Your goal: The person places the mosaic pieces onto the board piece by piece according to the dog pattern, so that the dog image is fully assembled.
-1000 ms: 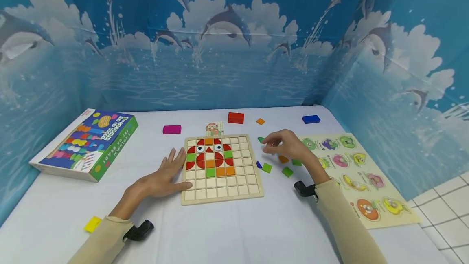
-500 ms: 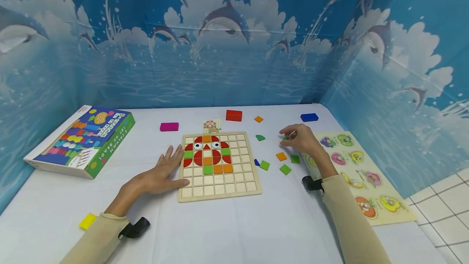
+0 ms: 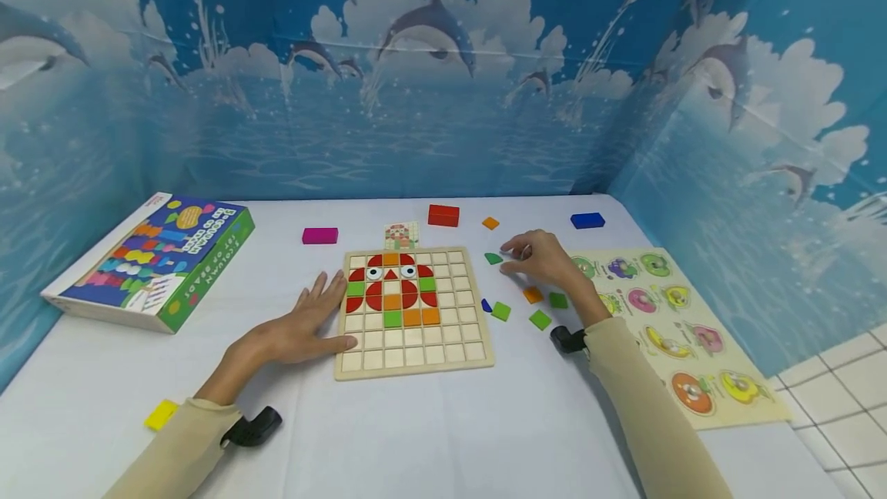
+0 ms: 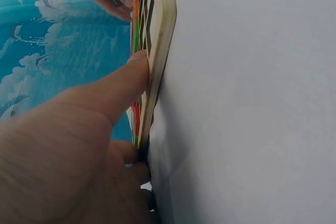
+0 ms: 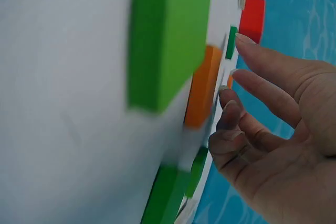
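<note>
My left hand [image 3: 301, 333] rests at the left edge of the wooden grid board [image 3: 453, 345], fingers spread on the cloth beside it. In the left wrist view its thumb [image 4: 128, 80] lies over the rim. Red, green and orange tiles [image 3: 393, 319] and two eye tiles form a figure in the upper part of the board. My right hand [image 3: 543, 256] hovers right of the board, thumb and forefinger parted, close to a green quarter-round tile [image 3: 493, 259] on the cloth. No tile shows between its fingers in the right wrist view, where the green tile [image 5: 231, 43] lies beyond the fingertips.
Loose green tiles [image 3: 540, 319], an orange tile [image 3: 533, 295] and a blue piece [image 3: 487, 306] lie right of the board. Behind it are a picture card [image 3: 402, 235] and a red block [image 3: 443, 215]. A game box [image 3: 148, 260] stands left, a fruit puzzle [image 3: 665, 329] right.
My right hand moved right, away from the green quarter-round tile, then back left to it. Another green piece, seen by its fingers half a second ago, is now hidden in the head view. Left hand stays.
</note>
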Available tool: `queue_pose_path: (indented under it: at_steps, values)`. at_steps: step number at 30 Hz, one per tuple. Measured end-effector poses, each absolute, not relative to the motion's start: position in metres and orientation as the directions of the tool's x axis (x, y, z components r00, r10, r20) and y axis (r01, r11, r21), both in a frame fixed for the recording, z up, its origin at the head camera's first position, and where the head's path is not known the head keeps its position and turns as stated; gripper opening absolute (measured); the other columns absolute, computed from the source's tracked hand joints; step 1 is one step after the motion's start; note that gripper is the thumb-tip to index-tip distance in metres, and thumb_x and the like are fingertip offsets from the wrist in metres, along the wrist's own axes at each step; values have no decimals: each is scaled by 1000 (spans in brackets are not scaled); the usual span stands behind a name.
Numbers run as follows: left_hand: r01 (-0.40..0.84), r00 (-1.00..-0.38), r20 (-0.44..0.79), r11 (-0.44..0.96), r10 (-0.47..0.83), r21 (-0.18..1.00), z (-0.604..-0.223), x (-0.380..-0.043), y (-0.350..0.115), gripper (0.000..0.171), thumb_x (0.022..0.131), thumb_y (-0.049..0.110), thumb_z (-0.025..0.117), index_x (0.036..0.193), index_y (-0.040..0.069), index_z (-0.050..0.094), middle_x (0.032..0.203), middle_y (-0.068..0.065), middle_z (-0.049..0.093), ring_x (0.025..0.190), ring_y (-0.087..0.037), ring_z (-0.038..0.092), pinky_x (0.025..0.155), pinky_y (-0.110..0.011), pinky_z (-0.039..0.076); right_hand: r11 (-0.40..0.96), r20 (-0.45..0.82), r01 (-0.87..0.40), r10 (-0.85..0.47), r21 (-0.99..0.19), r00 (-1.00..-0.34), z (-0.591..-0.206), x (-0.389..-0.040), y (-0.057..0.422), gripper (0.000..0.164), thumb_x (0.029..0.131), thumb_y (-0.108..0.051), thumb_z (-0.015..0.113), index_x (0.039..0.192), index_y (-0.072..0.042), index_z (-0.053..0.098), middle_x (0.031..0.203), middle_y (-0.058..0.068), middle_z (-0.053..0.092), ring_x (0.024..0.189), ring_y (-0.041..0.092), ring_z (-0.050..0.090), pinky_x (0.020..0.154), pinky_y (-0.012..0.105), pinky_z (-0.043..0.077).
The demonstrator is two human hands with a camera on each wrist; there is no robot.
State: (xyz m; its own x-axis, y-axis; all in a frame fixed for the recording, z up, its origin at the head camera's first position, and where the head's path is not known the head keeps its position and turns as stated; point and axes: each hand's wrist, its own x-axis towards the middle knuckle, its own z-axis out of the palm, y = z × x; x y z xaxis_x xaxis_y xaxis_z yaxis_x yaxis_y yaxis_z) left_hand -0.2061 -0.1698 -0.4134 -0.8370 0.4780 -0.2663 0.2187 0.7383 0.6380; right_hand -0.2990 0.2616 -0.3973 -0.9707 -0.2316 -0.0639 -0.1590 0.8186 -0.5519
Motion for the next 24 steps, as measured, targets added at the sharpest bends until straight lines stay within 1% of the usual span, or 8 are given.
queue_pose_path:
  at_steps: [4, 10, 13, 17, 19, 21, 24]
  values:
    - [200, -835, -281, 737, 473, 645, -413, -207, -170, 114, 96, 49, 78, 173, 5, 6, 181, -18, -5, 164, -44, -17, 129, -70, -4, 817, -78, -182, -266, -547, -961, -398, -309, 249, 32, 96, -16, 83, 124, 0, 78, 106, 17, 70, 93, 29, 60, 80, 38, 53]
    - [186, -839, -288, 740, 462, 646, -411, -206, -168, 114, 96, 49, 78, 173, 6, 7, 181, -19, -5, 164, -46, -15, 127, -74, 0, 830, -114, -151, -249, -537, -962, -397, -316, 241, 21, 97, -14, 83, 110, 1, 77, 97, 13, 68, 84, 23, 57, 71, 30, 50]
    - [189, -841, -283, 741, 461, 645, -410, -207, -167, 113, 96, 48, 78, 173, 6, 7, 181, -19, -5, 164, -47, -15, 127, -75, 0, 828, -112, -145, -242, -541, -964, -395, -312, 241, 18, 95, -13, 84, 103, 0, 75, 91, 10, 66, 80, 21, 56, 69, 29, 47]
    - [196, -838, -277, 734, 470, 650, -409, -206, -166, 113, 97, 48, 78, 173, 6, 6, 181, -18, -5, 164, -46, -16, 128, -74, -1, 817, -54, -175, -244, -549, -968, -395, -302, 241, 17, 92, -12, 87, 92, -2, 74, 81, 6, 66, 72, 18, 56, 65, 29, 47]
    - [205, -834, -269, 723, 482, 660, -409, -205, -166, 113, 97, 46, 78, 173, 4, 6, 181, -20, -5, 164, -46, -17, 128, -72, -3, 809, -26, -197, -254, -554, -967, -394, -296, 241, 16, 92, -12, 88, 87, -3, 74, 77, 5, 67, 69, 17, 56, 62, 29, 47]
    - [214, -830, -259, 712, 493, 669, -409, -204, -167, 112, 98, 45, 77, 172, 2, 6, 181, -21, -5, 164, -46, -18, 129, -71, -5, 795, -11, -217, -271, -566, -963, -393, -291, 239, 16, 92, -12, 87, 85, -4, 75, 76, 5, 68, 66, 17, 56, 60, 28, 47]
    - [225, -827, -248, 702, 504, 676, -410, -202, -168, 112, 98, 44, 77, 172, 0, 5, 180, -22, -5, 164, -46, -18, 130, -68, -7, 766, -19, -228, -299, -601, -954, -389, -285, 235, 15, 93, -12, 86, 86, -4, 77, 77, 5, 71, 66, 17, 59, 60, 27, 47]
